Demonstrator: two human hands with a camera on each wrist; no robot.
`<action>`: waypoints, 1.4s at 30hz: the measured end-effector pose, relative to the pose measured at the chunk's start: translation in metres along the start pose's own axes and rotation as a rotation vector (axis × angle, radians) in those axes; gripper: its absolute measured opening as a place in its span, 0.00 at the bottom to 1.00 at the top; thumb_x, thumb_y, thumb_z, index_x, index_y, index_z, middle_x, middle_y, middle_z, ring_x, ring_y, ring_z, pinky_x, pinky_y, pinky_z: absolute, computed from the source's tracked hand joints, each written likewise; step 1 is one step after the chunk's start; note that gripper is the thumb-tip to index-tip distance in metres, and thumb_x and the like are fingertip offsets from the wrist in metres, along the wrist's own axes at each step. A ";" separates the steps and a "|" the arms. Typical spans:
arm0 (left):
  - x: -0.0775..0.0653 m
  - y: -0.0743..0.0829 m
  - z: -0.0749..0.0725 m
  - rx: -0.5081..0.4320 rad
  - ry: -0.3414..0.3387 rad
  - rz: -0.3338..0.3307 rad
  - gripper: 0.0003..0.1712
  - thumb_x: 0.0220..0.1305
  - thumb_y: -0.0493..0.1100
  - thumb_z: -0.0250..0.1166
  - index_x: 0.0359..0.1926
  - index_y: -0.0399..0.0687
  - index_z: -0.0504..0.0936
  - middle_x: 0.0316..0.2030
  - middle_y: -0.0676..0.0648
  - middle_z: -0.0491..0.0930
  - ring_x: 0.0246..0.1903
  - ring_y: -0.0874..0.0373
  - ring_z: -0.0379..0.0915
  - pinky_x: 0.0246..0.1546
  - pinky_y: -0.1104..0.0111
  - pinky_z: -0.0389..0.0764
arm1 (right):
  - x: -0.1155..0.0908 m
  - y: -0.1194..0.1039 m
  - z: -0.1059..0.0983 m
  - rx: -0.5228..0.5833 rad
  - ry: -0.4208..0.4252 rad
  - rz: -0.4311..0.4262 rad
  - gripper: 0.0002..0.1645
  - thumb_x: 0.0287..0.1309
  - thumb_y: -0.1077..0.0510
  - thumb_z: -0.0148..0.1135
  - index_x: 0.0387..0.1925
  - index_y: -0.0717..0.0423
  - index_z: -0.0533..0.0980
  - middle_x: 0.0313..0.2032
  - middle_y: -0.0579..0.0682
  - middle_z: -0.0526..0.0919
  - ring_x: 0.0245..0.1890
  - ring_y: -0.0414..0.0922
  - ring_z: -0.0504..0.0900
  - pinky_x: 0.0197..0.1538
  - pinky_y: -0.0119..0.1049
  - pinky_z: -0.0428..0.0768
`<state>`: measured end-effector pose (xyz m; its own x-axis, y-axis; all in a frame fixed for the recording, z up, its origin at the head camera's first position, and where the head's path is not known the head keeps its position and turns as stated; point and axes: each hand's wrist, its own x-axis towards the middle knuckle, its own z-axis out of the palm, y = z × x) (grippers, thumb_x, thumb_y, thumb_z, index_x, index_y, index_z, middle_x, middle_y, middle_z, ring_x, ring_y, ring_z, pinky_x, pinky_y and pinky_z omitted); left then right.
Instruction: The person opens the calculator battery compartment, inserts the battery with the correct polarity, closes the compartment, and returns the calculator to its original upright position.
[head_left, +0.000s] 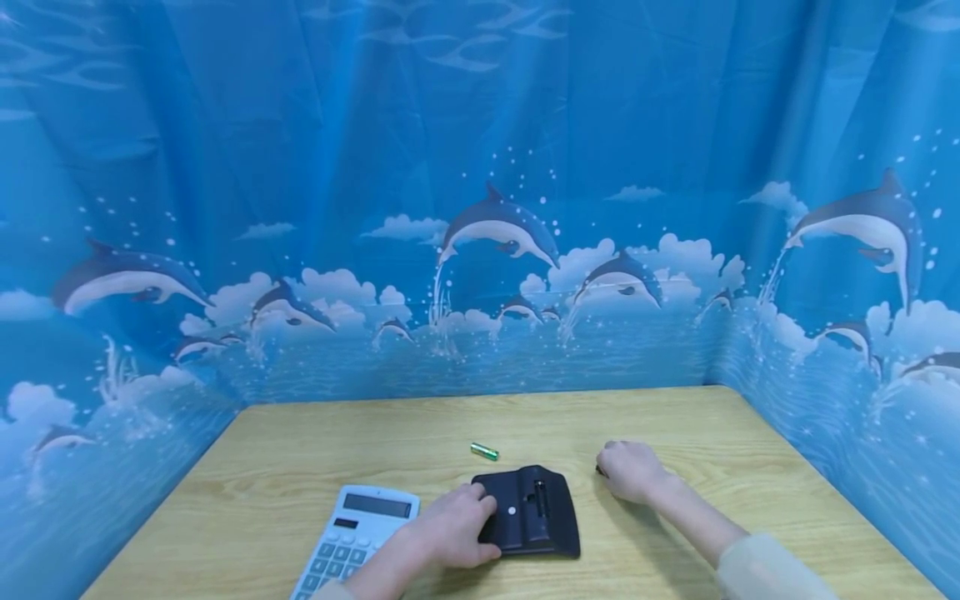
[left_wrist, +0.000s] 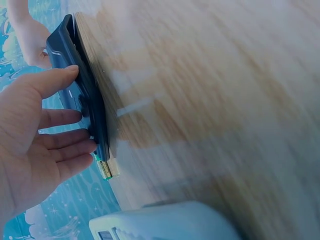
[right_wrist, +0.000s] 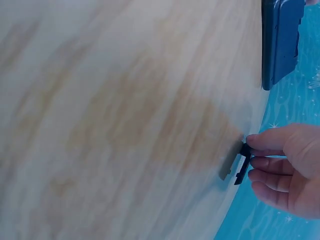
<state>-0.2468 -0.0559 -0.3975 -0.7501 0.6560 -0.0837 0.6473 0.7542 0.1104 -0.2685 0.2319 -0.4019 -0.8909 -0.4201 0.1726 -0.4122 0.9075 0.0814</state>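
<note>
A black calculator (head_left: 558,521) lies face down on the table, its battery slot (head_left: 541,498) uncovered. My left hand (head_left: 453,527) grips its left side, thumb at the near edge and fingers over the back. In the left wrist view, the thumb and fingers of the left hand (left_wrist: 45,125) lie along the calculator's (left_wrist: 95,107) edge. To the right, my right hand (head_left: 632,472) pinches a small black battery cover (right_wrist: 243,165) between thumb and fingers, close over the table. A green battery (head_left: 484,452) lies behind the calculator.
A light blue calculator (head_left: 356,533) lies face up at the left, partly behind my left forearm. The wooden table (head_left: 315,442) meets a blue curtain (head_left: 360,167) printed with dolphins along its back and sides.
</note>
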 end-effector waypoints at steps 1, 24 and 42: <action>0.000 0.000 0.000 -0.001 -0.001 -0.002 0.28 0.51 0.60 0.67 0.48 0.50 0.78 0.38 0.52 0.73 0.38 0.64 0.68 0.43 0.68 0.75 | 0.000 0.000 0.000 0.005 -0.002 -0.002 0.19 0.48 0.65 0.63 0.12 0.51 0.64 0.19 0.47 0.69 0.19 0.41 0.63 0.21 0.38 0.68; -0.002 -0.001 -0.002 -0.002 0.003 0.015 0.23 0.50 0.55 0.69 0.45 0.49 0.81 0.35 0.55 0.75 0.36 0.67 0.69 0.41 0.71 0.75 | 0.067 -0.035 -0.015 0.345 -0.016 -0.223 0.05 0.55 0.63 0.62 0.25 0.52 0.78 0.23 0.39 0.77 0.23 0.35 0.72 0.28 0.32 0.73; -0.002 -0.002 -0.002 0.006 0.008 0.029 0.23 0.49 0.55 0.70 0.44 0.49 0.82 0.36 0.55 0.76 0.38 0.67 0.70 0.42 0.71 0.75 | 0.112 -0.063 -0.004 0.341 -0.089 -0.254 0.07 0.57 0.60 0.61 0.24 0.51 0.76 0.21 0.39 0.73 0.20 0.35 0.68 0.26 0.30 0.69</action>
<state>-0.2471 -0.0584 -0.3954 -0.7324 0.6771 -0.0723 0.6692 0.7353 0.1072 -0.3420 0.1278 -0.3838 -0.7602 -0.6417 0.1019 -0.6462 0.7305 -0.2209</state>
